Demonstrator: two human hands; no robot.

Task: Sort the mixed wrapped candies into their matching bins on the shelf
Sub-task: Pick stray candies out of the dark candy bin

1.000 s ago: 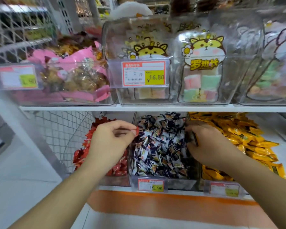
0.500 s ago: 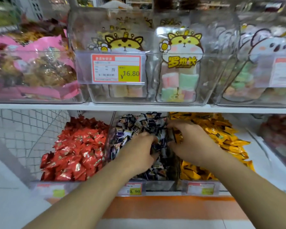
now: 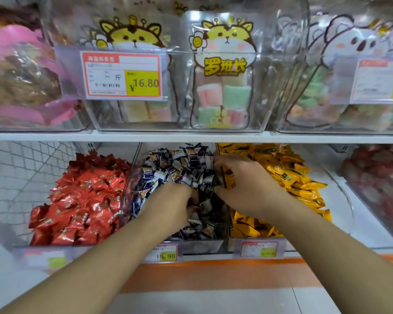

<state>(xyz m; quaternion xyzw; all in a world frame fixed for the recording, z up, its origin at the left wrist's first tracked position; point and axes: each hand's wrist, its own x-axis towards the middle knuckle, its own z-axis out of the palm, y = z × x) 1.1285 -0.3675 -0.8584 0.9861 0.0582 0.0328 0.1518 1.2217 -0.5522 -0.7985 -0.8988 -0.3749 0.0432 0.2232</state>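
Both hands' fingers [image 3: 222,165] curl into the dark candies [image 3: 179,164], contents unclear; yellow candies [image 3: 281,173] just beside them risk mixing.

Two bare forearms are entering from the lower edge of the head view, each ending in an uncovered hand: the left hand [image 3: 170,206] and the right hand [image 3: 243,189]. No sleeve or cuff is showing on either arm; both are appearing unclothed from the frame's edge to the fingertips. The wrists are showing no watch or band, and the visible fingers are showing no rings. Nails are too blurred to describe.
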